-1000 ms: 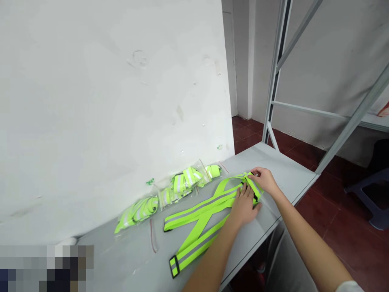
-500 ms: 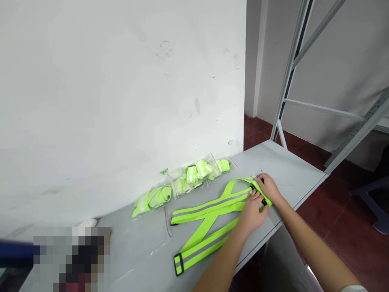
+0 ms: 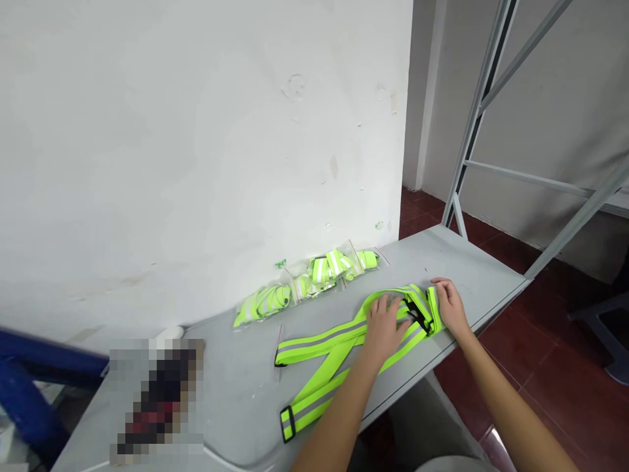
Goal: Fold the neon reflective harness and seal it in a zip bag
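A neon yellow-green reflective safety vest (image 3: pixel 319 344) with grey stripes lies flat on the grey table (image 3: pixel 246 387), its straps crossing. My left hand (image 3: pixel 386 328) presses on the crossed straps, fingers curled over the bands. My right hand (image 3: pixel 449 305) sits on the looped band at the vest's right end. Between them lies a black plastic buckle (image 3: pixel 415 314). A second black buckle (image 3: pixel 287 423) ends the lower strap, near the table's front edge. Several clear plastic bags (image 3: pixel 319 275) of folded neon vests lie along the wall.
A white wall (image 3: pixel 196 144) backs the table. A grey metal shelf frame (image 3: pixel 476 124) stands at the right, above a dark red tiled floor (image 3: pixel 555 367). A pixelated patch (image 3: pixel 157 400) covers something on the table. A blue frame (image 3: pixel 29 387) shows at lower left.
My hands have moved apart, with the right hand shifting right along the band and uncovering the black buckle. The view has swung left, bringing in more of the table and the blue frame.
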The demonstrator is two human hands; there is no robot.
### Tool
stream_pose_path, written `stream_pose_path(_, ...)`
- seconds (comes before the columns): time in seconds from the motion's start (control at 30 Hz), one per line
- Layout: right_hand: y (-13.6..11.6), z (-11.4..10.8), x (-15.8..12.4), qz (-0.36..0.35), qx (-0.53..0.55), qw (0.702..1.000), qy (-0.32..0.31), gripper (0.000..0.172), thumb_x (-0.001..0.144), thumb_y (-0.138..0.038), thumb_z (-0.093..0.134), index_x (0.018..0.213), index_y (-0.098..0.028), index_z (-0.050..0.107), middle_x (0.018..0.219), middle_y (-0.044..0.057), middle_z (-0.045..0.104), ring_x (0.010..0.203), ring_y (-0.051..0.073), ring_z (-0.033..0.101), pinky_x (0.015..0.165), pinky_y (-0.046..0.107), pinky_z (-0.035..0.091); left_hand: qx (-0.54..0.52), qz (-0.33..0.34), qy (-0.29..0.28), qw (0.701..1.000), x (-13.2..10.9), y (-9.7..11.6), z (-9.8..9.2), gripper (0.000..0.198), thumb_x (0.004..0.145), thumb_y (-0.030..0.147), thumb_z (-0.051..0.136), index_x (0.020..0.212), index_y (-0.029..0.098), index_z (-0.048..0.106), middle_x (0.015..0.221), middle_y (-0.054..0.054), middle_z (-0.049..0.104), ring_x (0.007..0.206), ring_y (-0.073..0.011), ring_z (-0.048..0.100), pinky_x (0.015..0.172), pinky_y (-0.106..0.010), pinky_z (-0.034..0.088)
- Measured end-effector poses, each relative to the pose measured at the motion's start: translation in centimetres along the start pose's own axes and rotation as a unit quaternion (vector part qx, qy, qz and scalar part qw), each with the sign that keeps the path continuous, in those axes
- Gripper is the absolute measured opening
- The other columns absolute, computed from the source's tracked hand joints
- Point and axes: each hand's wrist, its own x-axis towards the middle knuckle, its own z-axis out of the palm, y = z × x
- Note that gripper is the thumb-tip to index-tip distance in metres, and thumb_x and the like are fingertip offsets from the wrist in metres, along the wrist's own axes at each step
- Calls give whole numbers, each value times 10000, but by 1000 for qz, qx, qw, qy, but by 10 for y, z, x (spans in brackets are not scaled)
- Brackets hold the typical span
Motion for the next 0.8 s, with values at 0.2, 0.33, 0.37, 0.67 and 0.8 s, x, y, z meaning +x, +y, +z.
stream_pose_path(0.2,9,-21,-14,91,107,990,28,384,881,-634,380,849,-254,431,609,-27,560,512,175,528,517,306,434,112,26,13,993,25,23,3,530,845,176,483,1366,262,438,1393,-127,426,1212,-324,427,930,-491,409)
stream_pose_path(0.33,16,-16,-10,104,140,984,27,384,840,-628,491,816,-245,469,607,-48,503,508,137,475,513,274,416,91,119,-25,988,53,34,7,636,785,94,465,1375,328,438,1421,-69,450,1277,-300,396,1031,-537,322)
stream_pose_path(0.37,17,-16,-8,105,147,983,21,385,835,-627,503,813,-243,476,616,-47,501,515,133,473,515,270,414,77,135,-46,987,61,33,10,606,780,93,463,1333,340,489,1410,-49,477,1296,-289,390,1073,-563,259)
stream_pose_path(0.67,28,-39,-4,137,192,966,-106,435,815,-672,498,880,-242,503,620,-42,503,505,130,463,497,257,379,-172,-49,14,984,126,-10,12,365,849,162,382,1078,233,657,972,-22,715,877,-202,646,799,-321,503)
stream_pose_path(0.8,14,-43,9,122,146,958,-216,390,771,-597,625,851,-217,589,620,-41,514,543,124,449,532,250,364,-183,-113,65,975,149,-19,18,276,884,273,449,1087,187,616,972,-50,703,825,-198,645,724,-302,507)
